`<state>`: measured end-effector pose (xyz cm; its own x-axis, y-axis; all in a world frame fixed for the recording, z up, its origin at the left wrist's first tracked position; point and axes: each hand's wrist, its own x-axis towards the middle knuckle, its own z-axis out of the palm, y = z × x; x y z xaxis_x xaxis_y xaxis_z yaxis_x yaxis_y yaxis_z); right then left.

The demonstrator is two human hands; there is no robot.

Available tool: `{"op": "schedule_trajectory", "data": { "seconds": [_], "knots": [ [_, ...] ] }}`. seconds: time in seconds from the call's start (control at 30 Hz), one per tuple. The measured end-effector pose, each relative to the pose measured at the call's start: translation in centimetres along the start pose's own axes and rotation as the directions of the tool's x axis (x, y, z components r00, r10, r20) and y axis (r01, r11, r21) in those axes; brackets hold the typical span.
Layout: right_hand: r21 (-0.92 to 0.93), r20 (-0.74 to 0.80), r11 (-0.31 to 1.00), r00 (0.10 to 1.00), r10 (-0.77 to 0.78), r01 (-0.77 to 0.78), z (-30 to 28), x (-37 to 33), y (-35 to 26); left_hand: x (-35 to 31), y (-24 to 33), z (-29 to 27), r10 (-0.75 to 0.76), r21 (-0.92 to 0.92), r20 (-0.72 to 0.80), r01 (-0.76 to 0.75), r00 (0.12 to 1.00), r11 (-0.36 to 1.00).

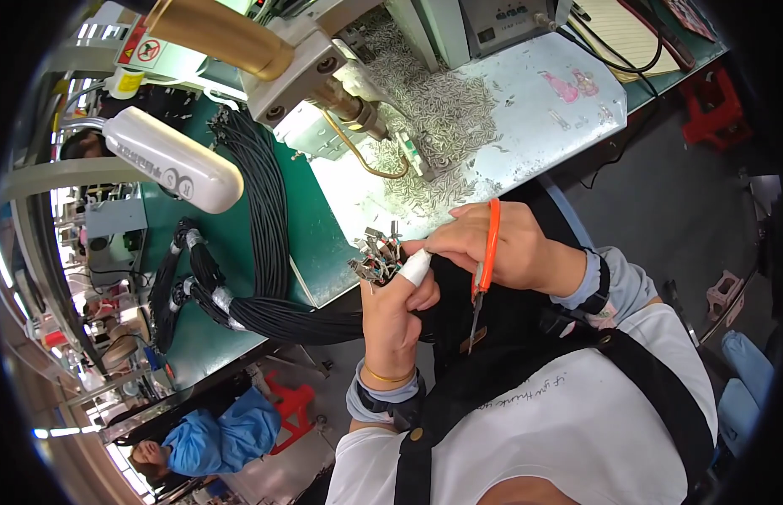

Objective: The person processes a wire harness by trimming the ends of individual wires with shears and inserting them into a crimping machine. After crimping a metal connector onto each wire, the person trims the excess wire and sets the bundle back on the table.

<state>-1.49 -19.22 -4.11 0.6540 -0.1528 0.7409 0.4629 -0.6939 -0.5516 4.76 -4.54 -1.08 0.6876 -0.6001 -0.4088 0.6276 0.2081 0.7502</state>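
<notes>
My left hand (390, 324) is closed around the end of a thick bundle of black cables (295, 321). Small metal connectors and short coloured wires (379, 259) stick out above its fingers. White wrapping covers the left thumb. My right hand (514, 248) carries orange-handled scissors (494, 240), their blades hanging down toward my lap. Its thumb and forefinger pinch together at the tip of the wrapped thumb; whatever lies between them is too small to make out. Both hands meet just in front of the white work plate (539, 160).
A press with a brass-coloured cylinder (223, 38) and a nozzle stands over heaped small metal pins (450, 118). More black cables (253, 194) lie on the green table (311, 252). A white lamp (173, 160) hangs left. A red stool (716, 109) is at right; a person in blue (223, 438) sits lower left.
</notes>
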Motion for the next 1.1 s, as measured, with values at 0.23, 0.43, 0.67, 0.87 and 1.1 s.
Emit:
{"op": "schedule_trajectory", "data": {
  "seconds": [0.23,0.43,0.67,0.87,1.1],
  "knots": [
    [-0.014,0.002,0.994,0.994,0.108,-0.107,0.4,-0.5,-0.2,0.2,-0.4,0.5,0.069,0.076,-0.007,-0.068,0.998,0.995],
    [-0.051,-0.046,0.991,0.992,0.121,-0.123,0.6,0.0,-0.3,0.2,-0.5,0.3,0.136,0.134,-0.019,-0.132,0.99,0.982],
    [-0.012,-0.04,0.98,0.979,0.2,-0.201,0.8,0.0,-0.8,0.1,-1.4,0.0,0.523,0.589,0.067,-0.457,0.85,0.667],
    [0.394,0.171,0.73,0.825,0.539,-0.559,0.4,0.1,-1.5,0.1,-1.2,0.6,0.438,0.516,-0.128,-0.318,0.89,0.796],
    [0.573,0.122,0.635,0.82,0.559,-0.518,1.1,-0.1,-1.4,0.0,-0.3,0.0,0.252,0.23,-0.071,-0.23,0.965,0.946]
  ]
}}
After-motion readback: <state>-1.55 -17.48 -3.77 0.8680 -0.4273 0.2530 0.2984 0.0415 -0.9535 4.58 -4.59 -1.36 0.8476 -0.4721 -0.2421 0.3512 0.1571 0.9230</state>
